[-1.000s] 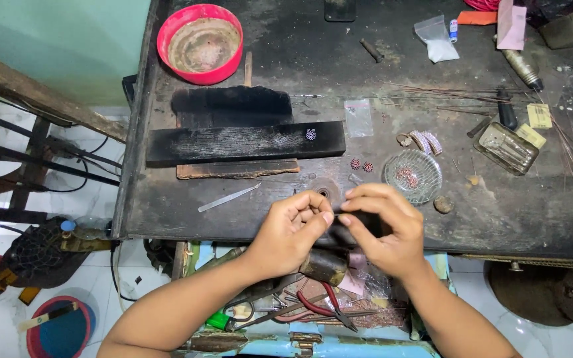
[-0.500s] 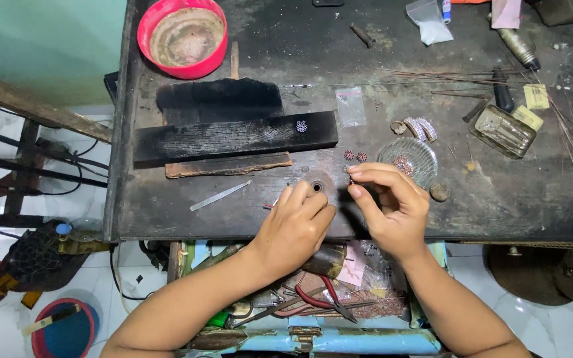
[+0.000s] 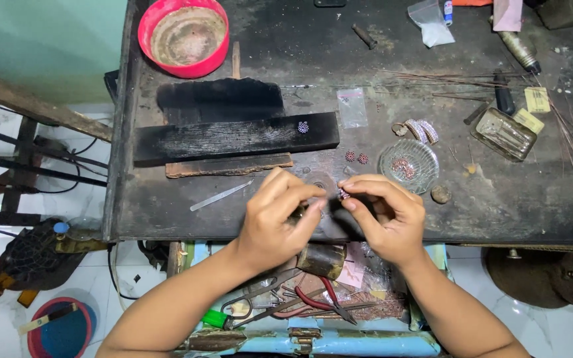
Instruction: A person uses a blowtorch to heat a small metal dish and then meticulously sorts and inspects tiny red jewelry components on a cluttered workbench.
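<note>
My right hand pinches a tiny red studded jewellery piece between thumb and forefinger, just above the front edge of the dark workbench. My left hand is curled close beside it, fingertips almost touching the piece; what it grips is hidden by the fingers. Two similar small red studded pieces lie on the bench just behind my hands. A round glass dish with several small reddish parts sits to the right of them.
A charred wooden block with a small silver ornament lies behind my left hand. A red bowl stands at the back left. A metal file, wires, and a small metal tin are on the bench. Pliers lie in the drawer below.
Both hands have stayed together at the bench's front edge, shifting slightly while the fingers work the small piece. The view has drifted a little.
</note>
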